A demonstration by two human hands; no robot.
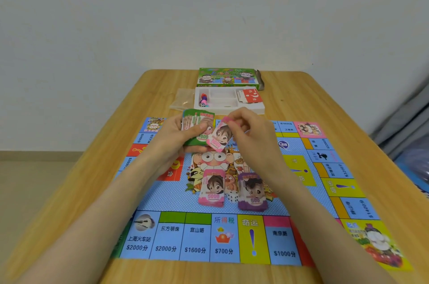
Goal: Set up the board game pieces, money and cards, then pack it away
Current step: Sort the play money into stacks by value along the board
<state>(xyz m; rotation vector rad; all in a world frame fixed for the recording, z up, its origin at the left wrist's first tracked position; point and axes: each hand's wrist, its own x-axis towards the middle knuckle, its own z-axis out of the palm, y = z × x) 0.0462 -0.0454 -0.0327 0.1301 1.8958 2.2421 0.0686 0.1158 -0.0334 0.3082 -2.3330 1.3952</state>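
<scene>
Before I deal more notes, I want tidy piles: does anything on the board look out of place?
Yes: a white die lies loose on the board between the pink 5000 pile and the purple 500 pile, crowding both stacks.

Board (162,200): on worktop (325,102).
Tray (257,108): behind board.
Box (227,77): behind tray.
Die (232,197): between left stack (211,190) and right stack (253,192).

Bare forearms (104,209), left hand (177,136), right hand (250,135).
</scene>
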